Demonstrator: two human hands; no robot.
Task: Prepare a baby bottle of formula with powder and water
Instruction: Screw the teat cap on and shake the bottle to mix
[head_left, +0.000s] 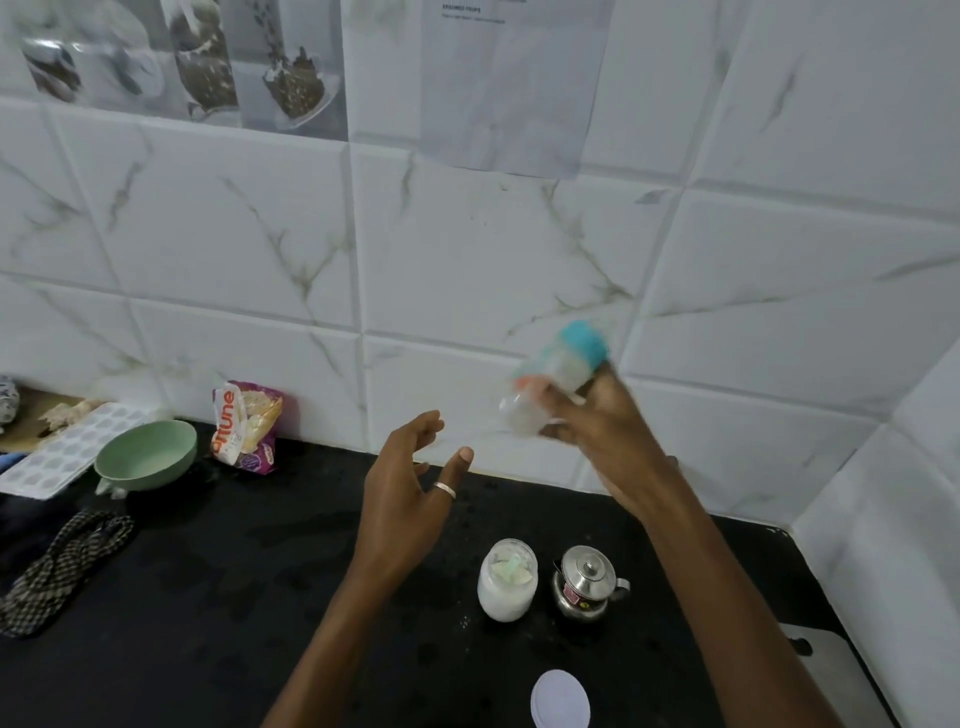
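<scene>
My right hand (587, 415) is raised in front of the tiled wall, gripping a baby bottle (558, 376) with a turquoise cap; the bottle is tilted and motion-blurred. My left hand (410, 488) hovers open to its left, fingers spread, a ring on one finger, holding nothing. Below on the black counter stands an open jar of white powder (508, 579) with a pale green scoop inside. A small steel kettle (587, 582) with its lid on stands just right of the jar. A white round lid (560, 699) lies near the bottom edge.
At the left of the black counter (234, 597) sit a green bowl (147, 455), a white ice tray (67, 449), a purple and orange food packet (247, 426) against the wall, and a checked cloth (62, 561). White marbled tiles close the back and right sides.
</scene>
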